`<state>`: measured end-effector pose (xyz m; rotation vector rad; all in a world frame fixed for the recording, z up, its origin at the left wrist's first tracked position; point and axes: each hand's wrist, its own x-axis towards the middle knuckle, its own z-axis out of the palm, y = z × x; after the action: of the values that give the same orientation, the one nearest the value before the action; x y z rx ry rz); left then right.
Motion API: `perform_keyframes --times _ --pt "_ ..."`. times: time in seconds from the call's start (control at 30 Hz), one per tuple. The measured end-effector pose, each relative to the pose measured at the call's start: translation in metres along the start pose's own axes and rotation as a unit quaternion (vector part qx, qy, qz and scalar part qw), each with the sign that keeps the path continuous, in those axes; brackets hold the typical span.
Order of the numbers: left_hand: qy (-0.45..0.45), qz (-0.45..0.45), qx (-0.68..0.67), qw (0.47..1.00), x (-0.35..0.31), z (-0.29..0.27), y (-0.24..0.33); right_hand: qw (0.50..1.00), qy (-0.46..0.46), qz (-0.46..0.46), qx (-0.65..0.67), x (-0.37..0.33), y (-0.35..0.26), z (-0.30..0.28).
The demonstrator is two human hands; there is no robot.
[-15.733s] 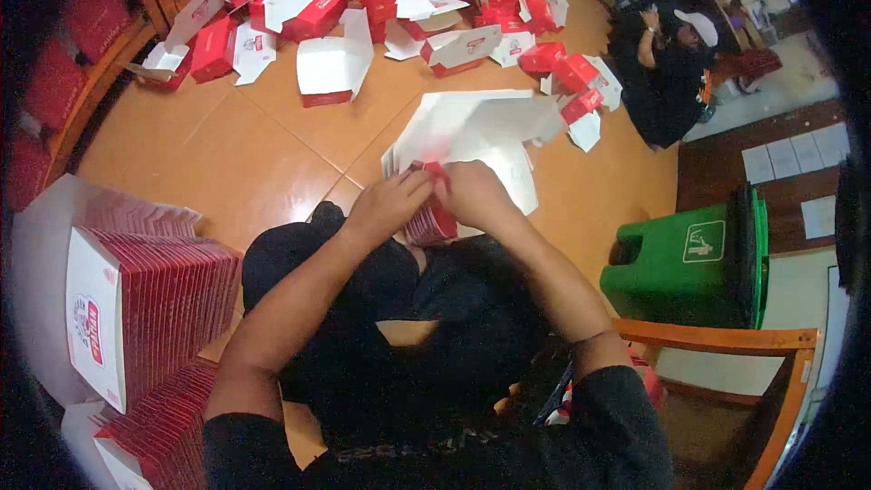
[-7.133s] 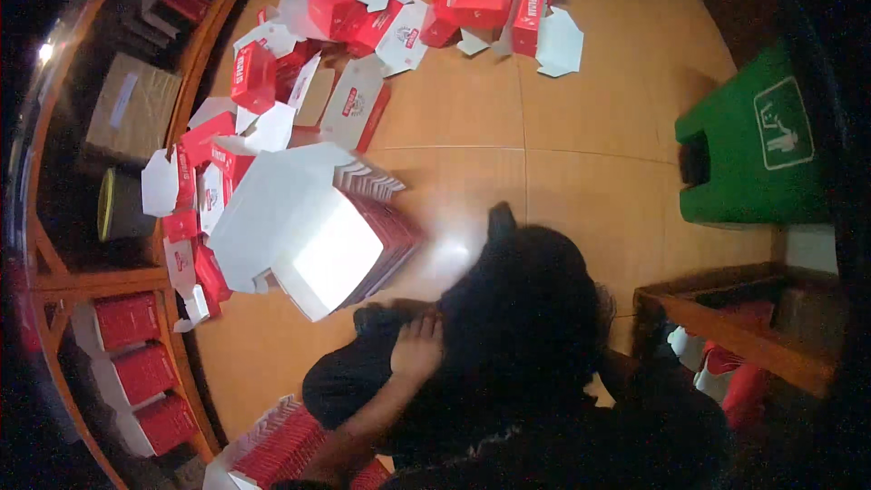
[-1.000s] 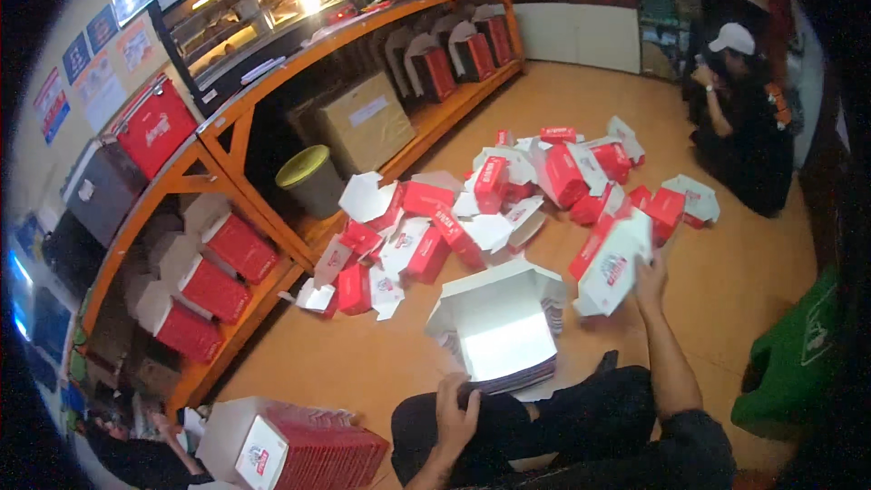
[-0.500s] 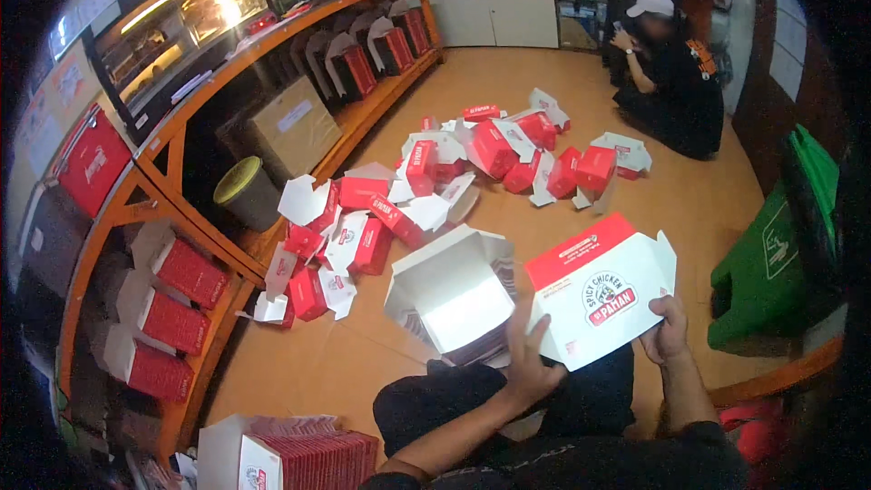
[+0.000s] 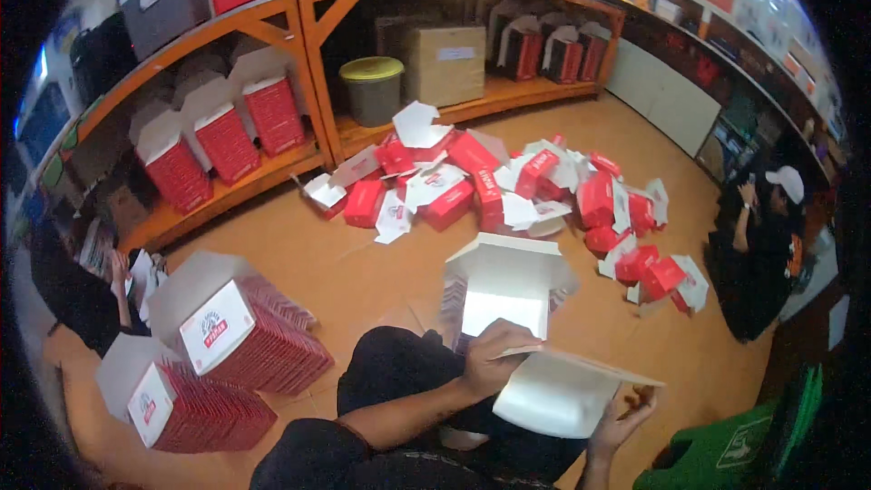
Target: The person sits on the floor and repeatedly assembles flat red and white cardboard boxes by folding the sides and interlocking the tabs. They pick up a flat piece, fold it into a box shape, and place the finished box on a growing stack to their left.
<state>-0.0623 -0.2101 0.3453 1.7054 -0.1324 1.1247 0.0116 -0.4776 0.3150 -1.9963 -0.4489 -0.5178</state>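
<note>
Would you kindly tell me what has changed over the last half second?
The flat carton in both hands has tipped from printed side up to its plain white side. The left hand and right hand keep their grip. The open box stays put.

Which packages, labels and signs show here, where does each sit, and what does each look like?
Flat carton: white sheet, held by left hand and right hand.
Open box: white, on floor ahead.
Folded boxes: red and white heap, mid-floor.
Carton stacks: red, white tops with round labels, left.
Brown box: cardboard, white label, lower shelf.
Green bin: white sign, bottom right.
</note>
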Motion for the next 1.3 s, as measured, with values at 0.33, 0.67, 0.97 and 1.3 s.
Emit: perform_keyframes --times 0.33,0.67,0.97,1.3 --pt "-0.019 -0.281 -0.112 0.953 -0.031 0.01 -0.01 0.841 -0.121 0.318 0.422 -0.003 -0.002 0.035" --pt "-0.21 -0.259 -0.141 0.932 -0.08 -0.009 -0.042 0.749 -0.263 0.288 0.535 0.006 0.003 0.05" --pt "0.113 -0.555 -0.145 0.811 -0.053 -0.042 0.002 0.935 -0.35 0.018 0.061 -0.003 -0.022 0.08" --pt "-0.183 -0.115 0.178 0.96 -0.038 -0.112 -0.104 0.936 -0.35 0.042 -0.008 0.119 0.012 0.197"
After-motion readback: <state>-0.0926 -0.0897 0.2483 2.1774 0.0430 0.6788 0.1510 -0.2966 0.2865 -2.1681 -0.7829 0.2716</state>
